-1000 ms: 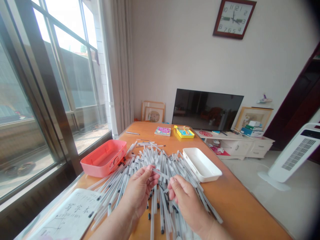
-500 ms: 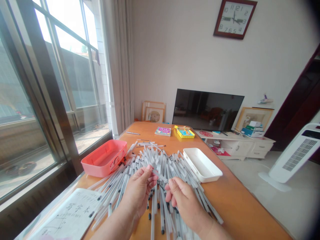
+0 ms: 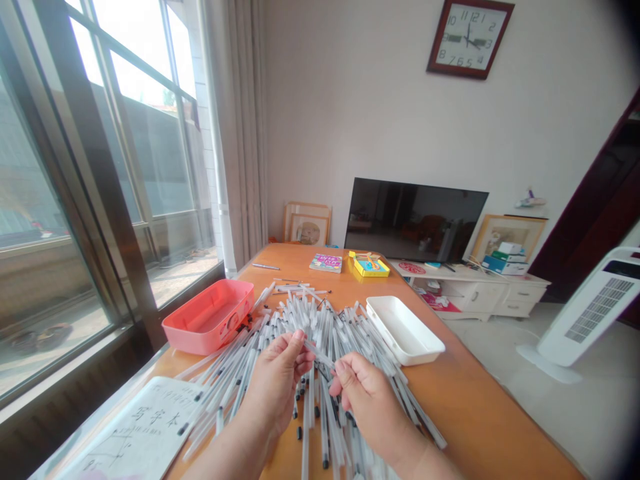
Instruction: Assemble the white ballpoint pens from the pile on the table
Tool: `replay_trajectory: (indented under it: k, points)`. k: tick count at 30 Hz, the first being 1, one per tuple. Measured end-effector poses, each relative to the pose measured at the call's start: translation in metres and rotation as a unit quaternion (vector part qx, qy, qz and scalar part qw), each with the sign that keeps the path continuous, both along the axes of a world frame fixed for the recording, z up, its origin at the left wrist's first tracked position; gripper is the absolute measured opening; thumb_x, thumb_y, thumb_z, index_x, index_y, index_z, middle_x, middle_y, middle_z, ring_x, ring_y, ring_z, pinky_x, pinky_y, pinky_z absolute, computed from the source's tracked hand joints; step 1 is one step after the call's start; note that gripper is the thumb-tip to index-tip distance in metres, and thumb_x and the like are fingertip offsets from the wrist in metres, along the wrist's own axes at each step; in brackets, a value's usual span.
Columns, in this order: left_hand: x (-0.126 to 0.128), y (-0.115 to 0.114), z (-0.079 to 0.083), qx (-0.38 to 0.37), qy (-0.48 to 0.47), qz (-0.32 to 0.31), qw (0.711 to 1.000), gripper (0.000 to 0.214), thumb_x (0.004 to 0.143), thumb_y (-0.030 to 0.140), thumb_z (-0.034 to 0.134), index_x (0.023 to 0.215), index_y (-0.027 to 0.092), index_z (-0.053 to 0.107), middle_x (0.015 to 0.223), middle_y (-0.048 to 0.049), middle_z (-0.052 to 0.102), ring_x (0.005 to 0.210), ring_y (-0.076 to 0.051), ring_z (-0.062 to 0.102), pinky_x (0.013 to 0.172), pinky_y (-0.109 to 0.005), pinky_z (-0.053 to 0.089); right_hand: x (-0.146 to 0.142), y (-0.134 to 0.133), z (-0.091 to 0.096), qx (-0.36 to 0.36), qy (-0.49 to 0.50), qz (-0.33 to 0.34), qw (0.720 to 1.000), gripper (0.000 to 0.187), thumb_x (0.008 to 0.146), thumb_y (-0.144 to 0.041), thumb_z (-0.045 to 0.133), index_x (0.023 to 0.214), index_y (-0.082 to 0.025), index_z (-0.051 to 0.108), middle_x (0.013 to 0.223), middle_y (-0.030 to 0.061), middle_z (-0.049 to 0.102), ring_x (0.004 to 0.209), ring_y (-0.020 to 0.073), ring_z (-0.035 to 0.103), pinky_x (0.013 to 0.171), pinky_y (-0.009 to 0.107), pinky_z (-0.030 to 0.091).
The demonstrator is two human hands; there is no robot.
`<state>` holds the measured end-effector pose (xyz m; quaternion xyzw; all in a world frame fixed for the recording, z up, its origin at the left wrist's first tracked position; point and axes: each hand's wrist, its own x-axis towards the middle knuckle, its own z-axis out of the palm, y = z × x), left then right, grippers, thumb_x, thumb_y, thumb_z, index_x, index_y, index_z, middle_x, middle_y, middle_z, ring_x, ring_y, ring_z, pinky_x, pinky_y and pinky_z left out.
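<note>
Between my hands runs a thin translucent pen piece (image 3: 319, 353), gripped at both ends. My left hand (image 3: 280, 373) pinches one end with thumb and forefinger. At the other end, the fingertips of my right hand (image 3: 367, 393) are closed on it; what that tip looks like is hidden. Beneath and around both hands spreads a large heap of clear plastic pen barrels (image 3: 250, 360), some with black ends. Small black plugs (image 3: 299, 433) lie among them on the wooden table (image 3: 480, 413).
A red plastic tray (image 3: 193, 337) stands left of the heap, a white tray (image 3: 420, 343) to its right. The notebook (image 3: 135, 427) lies at front left. Farther back are a pen (image 3: 266, 267), a purple book (image 3: 326, 263) and a yellow box (image 3: 371, 268).
My right hand has shifted very slightly left and up, closer to my left hand. The pen piece stays between them, and the heap looks unchanged.
</note>
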<state>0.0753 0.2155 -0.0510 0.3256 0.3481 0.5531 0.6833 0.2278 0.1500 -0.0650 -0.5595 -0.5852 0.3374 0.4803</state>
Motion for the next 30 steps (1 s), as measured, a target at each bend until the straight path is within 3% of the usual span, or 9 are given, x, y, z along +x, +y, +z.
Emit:
replay_trajectory:
  k: [8,14,20,25,30]
  points:
    - [-0.0005,0.0004,0.0013,0.007,0.008,0.003,1.000,0.036,0.069,0.041,0.083,0.084,0.014,0.064,0.072,0.0006,0.062,0.063,-0.009,0.060,0.061,-0.019,0.049,-0.0010,0.0001,0.0010,-0.036,0.018,0.031,0.999,0.043,0.101,-0.053,0.035,0.085,-0.020,0.058,0.069,-0.0013,0.063,0.056,0.0121,0.053,0.056,0.024,0.041]
    - [-0.0001,0.0014,0.0000,0.001,0.013,0.016,1.000,0.036,0.070,0.041,0.083,0.084,0.015,0.062,0.071,0.0014,0.062,0.062,-0.008,0.060,0.060,-0.019,0.048,-0.0003,0.0018,-0.0040,0.045,-0.044,-0.017,0.998,0.029,0.095,-0.047,0.053,0.085,-0.020,0.056,0.071,-0.0029,0.056,0.063,0.0127,0.050,0.059,0.023,0.039]
    - [-0.0008,0.0015,-0.0014,0.010,0.020,0.014,1.000,0.036,0.072,0.043,0.081,0.082,0.015,0.062,0.071,0.0016,0.062,0.063,-0.008,0.060,0.061,-0.019,0.047,-0.0004,0.0009,-0.0025,-0.026,-0.004,0.015,1.000,0.043,0.101,-0.052,0.036,0.082,-0.020,0.057,0.066,-0.0017,0.059,0.057,0.0128,0.053,0.057,0.024,0.040]
    - [-0.0007,0.0015,-0.0024,0.011,0.025,0.019,0.999,0.037,0.069,0.044,0.082,0.080,0.015,0.061,0.070,0.0014,0.061,0.063,-0.009,0.060,0.062,-0.020,0.047,-0.0012,0.0030,-0.0055,0.022,-0.019,-0.010,1.000,0.029,0.095,-0.048,0.053,0.087,-0.020,0.056,0.074,-0.0024,0.059,0.064,0.0128,0.052,0.059,0.023,0.040]
    - [-0.0008,0.0021,-0.0033,0.014,0.028,0.020,0.999,0.037,0.069,0.044,0.082,0.079,0.015,0.061,0.071,0.0007,0.061,0.063,-0.009,0.059,0.061,-0.020,0.047,0.0005,0.0023,-0.0032,-0.026,-0.006,0.008,1.000,0.042,0.100,-0.052,0.037,0.084,-0.019,0.058,0.067,-0.0023,0.058,0.056,0.0121,0.052,0.055,0.023,0.039]
